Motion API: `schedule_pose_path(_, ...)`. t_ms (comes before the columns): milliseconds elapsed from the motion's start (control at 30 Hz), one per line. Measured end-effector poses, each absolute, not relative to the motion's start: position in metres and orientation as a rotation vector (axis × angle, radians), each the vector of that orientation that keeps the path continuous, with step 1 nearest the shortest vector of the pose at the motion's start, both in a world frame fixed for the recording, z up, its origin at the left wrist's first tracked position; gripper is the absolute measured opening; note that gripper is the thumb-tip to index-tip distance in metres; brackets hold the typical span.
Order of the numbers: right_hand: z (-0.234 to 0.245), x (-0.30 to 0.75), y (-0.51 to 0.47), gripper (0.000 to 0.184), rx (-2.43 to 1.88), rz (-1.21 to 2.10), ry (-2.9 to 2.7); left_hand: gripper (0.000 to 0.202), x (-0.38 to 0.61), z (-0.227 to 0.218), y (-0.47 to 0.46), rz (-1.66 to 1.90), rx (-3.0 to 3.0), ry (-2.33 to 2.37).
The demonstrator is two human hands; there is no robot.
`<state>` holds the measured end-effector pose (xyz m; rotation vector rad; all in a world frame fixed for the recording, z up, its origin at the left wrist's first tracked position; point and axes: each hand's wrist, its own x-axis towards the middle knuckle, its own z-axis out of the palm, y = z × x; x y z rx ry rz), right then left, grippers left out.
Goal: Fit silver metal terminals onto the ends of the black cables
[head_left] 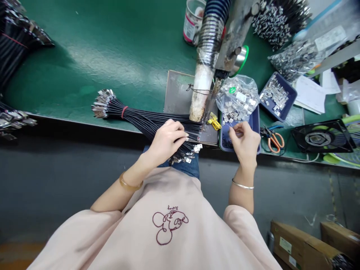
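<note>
A bundle of black cables (140, 117), tied with a red band, lies along the bench edge with metal connectors at its far left end. My left hand (169, 138) rests on the bundle's right part, thumb and fingers closed on a black cable. Below it, several cable ends with white-and-metal plugs (188, 160) hang over the edge. Over a blue tray (255, 123) is my right hand (244, 141), fingers pinched; whatever is between them is too small to make out. The tray holds a clear bag of metal connector shells (239, 95), loose shells, and small black parts (227, 143).
A dirty pipe nozzle (197, 107) and metal stand (232, 37) rise over a grey board (178, 92). Close by are a yellow tool (214, 122), orange-handled pliers (275, 142), another connector tray (292, 98), a fan (323, 138) and a cup (191, 28). More cable bundles (14, 45) lie left.
</note>
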<state>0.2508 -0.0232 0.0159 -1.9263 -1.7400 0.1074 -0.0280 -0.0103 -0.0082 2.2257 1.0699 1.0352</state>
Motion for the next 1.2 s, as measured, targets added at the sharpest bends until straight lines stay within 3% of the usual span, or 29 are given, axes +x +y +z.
schedule_pose_path(233,0.006,0.256,0.006,0.009,-1.806,0.259,-2.033,0.028,-0.013,-0.02,0.018,0.84,2.515,1.156)
schedule_pose_path(667,0.017,0.263,-0.024,0.012,-1.915,0.061,-2.181,0.01,-0.023,-0.011,0.003,1.049,2.198,0.808)
schedule_pose_path(900,0.005,0.282,-0.013,0.018,-1.821,0.539,-1.827,0.024,-0.024,-0.001,0.0,0.863,1.96,0.808)
schedule_pose_path(1000,0.011,0.263,-0.027,0.017,-1.763,0.412,-1.649,0.029,-0.023,0.003,0.002,0.731,1.812,0.823)
schedule_pose_path(1200,0.018,0.195,-0.063,0.007,-1.487,0.082,-1.582,0.01,-0.015,0.006,0.002,0.76,1.447,0.841)
